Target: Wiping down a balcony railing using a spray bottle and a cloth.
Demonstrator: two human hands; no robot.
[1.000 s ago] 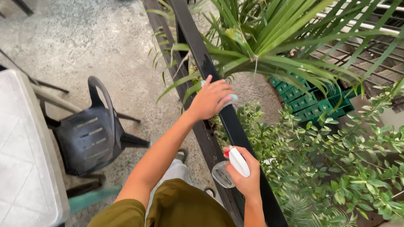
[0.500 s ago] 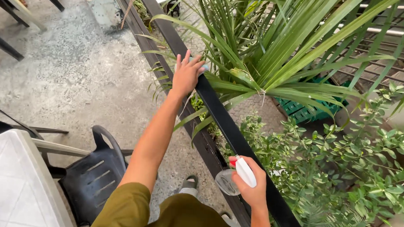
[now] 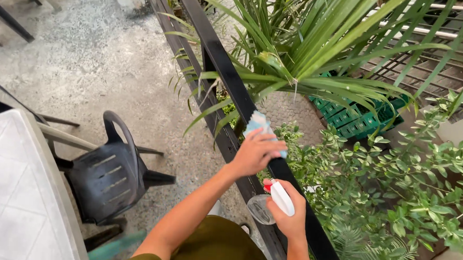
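Cloth (image 3: 259, 127), pale blue, sits bunched under the left hand (image 3: 255, 153) on the black railing (image 3: 229, 77) at frame centre, fingers closed over it. Just below, the right hand (image 3: 289, 215) grips a clear spray bottle (image 3: 270, 203) with a white and red head. Wiping the rail looks like the step in hand; continuing calls for firm pressure along the bar, clear of the palm fronds (image 3: 320, 50).
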